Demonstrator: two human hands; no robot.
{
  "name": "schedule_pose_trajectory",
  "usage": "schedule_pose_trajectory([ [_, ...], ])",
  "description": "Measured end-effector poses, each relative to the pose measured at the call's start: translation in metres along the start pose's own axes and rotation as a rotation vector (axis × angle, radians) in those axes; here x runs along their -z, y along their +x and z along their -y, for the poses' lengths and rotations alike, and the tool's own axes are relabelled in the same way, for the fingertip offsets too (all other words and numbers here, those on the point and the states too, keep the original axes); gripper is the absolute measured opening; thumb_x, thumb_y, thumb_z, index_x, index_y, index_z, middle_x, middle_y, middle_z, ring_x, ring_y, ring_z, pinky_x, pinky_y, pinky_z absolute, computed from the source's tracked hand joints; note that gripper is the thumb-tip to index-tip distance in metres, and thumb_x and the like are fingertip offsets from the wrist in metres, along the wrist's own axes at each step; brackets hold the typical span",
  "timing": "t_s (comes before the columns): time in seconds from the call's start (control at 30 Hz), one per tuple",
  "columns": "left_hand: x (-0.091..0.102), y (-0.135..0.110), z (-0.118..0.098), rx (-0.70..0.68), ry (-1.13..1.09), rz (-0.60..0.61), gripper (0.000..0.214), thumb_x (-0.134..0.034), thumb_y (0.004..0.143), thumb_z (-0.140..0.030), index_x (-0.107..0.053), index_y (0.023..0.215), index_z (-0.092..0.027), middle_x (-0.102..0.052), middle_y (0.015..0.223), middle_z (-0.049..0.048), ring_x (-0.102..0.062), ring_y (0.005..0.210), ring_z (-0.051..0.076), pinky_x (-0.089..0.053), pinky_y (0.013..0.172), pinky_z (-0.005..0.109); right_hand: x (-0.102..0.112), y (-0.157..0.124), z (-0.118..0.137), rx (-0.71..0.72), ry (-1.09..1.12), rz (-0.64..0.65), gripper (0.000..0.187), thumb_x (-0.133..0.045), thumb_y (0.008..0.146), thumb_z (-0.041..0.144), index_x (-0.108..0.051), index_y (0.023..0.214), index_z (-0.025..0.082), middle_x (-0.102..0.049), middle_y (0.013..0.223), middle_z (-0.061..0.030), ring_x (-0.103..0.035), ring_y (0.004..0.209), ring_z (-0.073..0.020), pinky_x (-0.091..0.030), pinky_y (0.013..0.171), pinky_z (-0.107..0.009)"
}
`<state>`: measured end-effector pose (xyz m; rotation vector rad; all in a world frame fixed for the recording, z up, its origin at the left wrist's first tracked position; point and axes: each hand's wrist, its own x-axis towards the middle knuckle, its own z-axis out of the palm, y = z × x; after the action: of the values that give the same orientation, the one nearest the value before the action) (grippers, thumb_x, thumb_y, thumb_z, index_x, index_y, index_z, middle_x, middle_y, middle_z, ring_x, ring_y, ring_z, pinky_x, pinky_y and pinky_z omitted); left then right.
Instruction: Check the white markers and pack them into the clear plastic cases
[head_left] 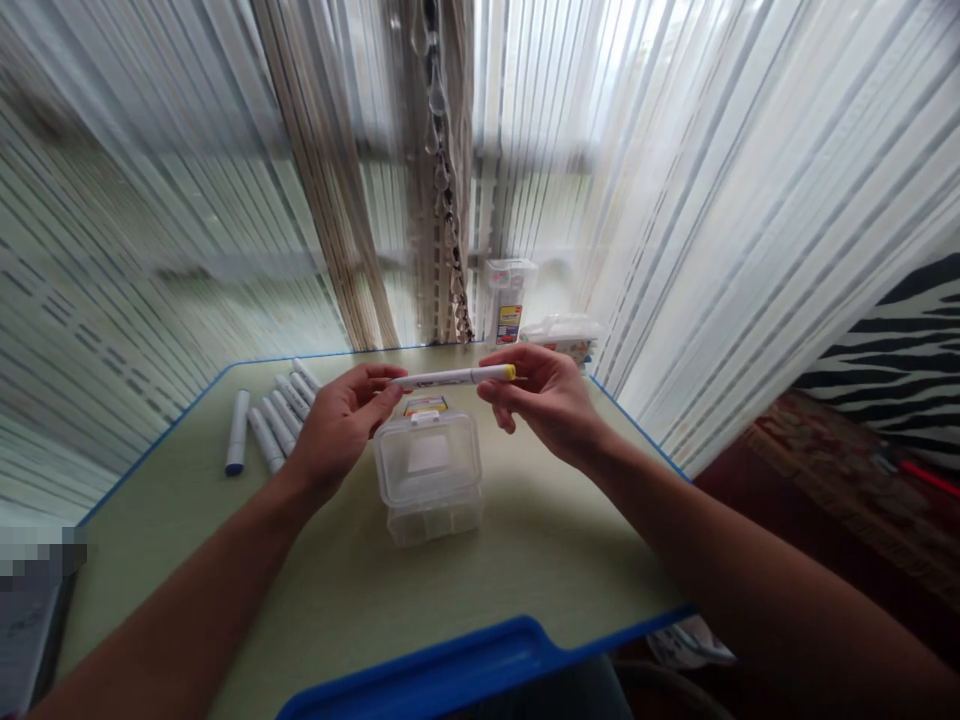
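Observation:
A white marker (454,378) with a yellow end is held level between both my hands, above the table. My left hand (346,412) pinches its left end between thumb and fingers. At the yellow end, my right hand (541,392) grips it with thumb and forefinger, the other fingers curled below. Under the marker stands a clear plastic box (427,465) with its lid tilted up and a colourful label behind. Several white markers (281,420) lie side by side left of my left hand, partly hidden by it. One marker (237,432) with a dark blue end lies farther left.
A tall clear container (510,300) with a yellow label stands at the table's back edge, beside a white plastic packet (564,330). String curtains (187,200) hang close behind the table. A blue tray edge (450,665) runs along the front.

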<state>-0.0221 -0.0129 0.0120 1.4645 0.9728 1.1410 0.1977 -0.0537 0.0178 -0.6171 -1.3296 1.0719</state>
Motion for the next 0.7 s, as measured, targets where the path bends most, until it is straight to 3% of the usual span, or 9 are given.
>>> schedule_pose_trajectory([
  [0.3,-0.003,-0.008,-0.01,-0.138,-0.026,-0.065,0.029,-0.074,0.076,-0.035,-0.069,0.098,-0.017,-0.062,0.074,-0.0005,-0.047,0.056,0.007,-0.035,0.049,0.018,0.014,0.007,-0.004,-0.126,0.071,-0.13,0.021,-0.079,0.072,0.027,-0.068,0.086,0.016,-0.067,0.071,0.0002,-0.053,0.042,-0.0063,-0.039,0.038,-0.02],
  [0.5,-0.007,-0.018,-0.021,-0.229,-0.118,0.009,0.032,-0.081,0.068,-0.027,-0.072,0.097,-0.016,-0.067,0.074,0.0017,-0.057,0.064,0.01,-0.045,0.057,0.021,0.019,0.008,-0.011,-0.366,0.169,-0.149,0.021,-0.078,0.069,0.018,-0.07,0.088,0.014,-0.068,0.071,-0.0014,-0.053,0.046,-0.0053,-0.041,0.042,-0.018],
  [0.7,-0.006,-0.02,-0.024,-0.266,-0.151,0.069,0.031,-0.08,0.069,-0.025,-0.073,0.098,-0.016,-0.068,0.075,0.0032,-0.06,0.066,0.011,-0.049,0.06,0.023,0.016,0.005,-0.012,-0.438,0.173,-0.142,0.02,-0.077,0.068,0.018,-0.069,0.086,0.015,-0.067,0.072,-0.001,-0.051,0.048,-0.0051,-0.042,0.043,-0.017],
])
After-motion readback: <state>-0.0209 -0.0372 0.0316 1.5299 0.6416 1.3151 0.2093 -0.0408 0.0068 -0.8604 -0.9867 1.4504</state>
